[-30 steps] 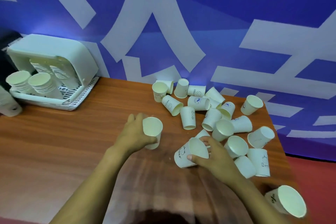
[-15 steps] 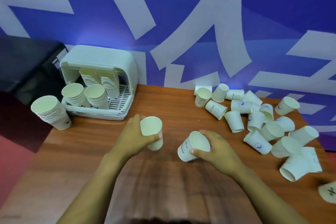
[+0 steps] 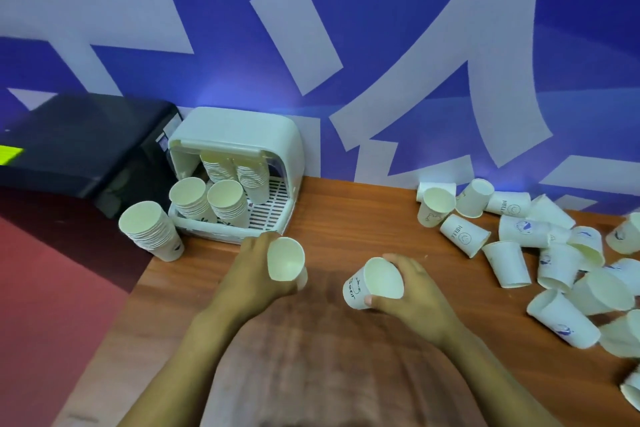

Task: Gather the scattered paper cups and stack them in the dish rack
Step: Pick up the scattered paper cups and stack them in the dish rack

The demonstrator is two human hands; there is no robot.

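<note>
Left hand: the left hand point(image 3: 251, 276) sits just left of centre in the lower half of the frame, fingers curled round a plain paper cup point(image 3: 286, 262) and gripping it, mouth tilted toward the camera.
Right hand: the right hand point(image 3: 414, 291) is just right of centre, closed round a printed cup point(image 3: 374, 283) that leans with its open mouth up and to the right; the thumb presses the near wall.
Gap between hands: the two held cups are apart, neither touching the other.
Table: a wood-grain table point(image 3: 346, 225) fills the lower frame, both forearms reaching over it from the bottom edge.
Dish rack: a white dish rack point(image 3: 277, 149) with a raised hood stands at the table's far left corner, against the wall, just above and left of the left hand.
Stacks in rack: two front stacks point(image 3: 207, 204) lean mouth-forward in the tray, with two more stacks point(image 3: 235, 170) behind them under the hood.
Stack outside: another tall stack point(image 3: 152, 230) stands on the table just beside the rack's left end.
Scattered cups: loose cups point(image 3: 540, 253) lie mostly on their sides across the right of the table, several touching or overlapping, running off the right edge of the frame.
Background: a blue wall point(image 3: 346, 28) with broad white shapes spans the top; a dark box point(image 3: 79, 146) sits at the middle left.
</note>
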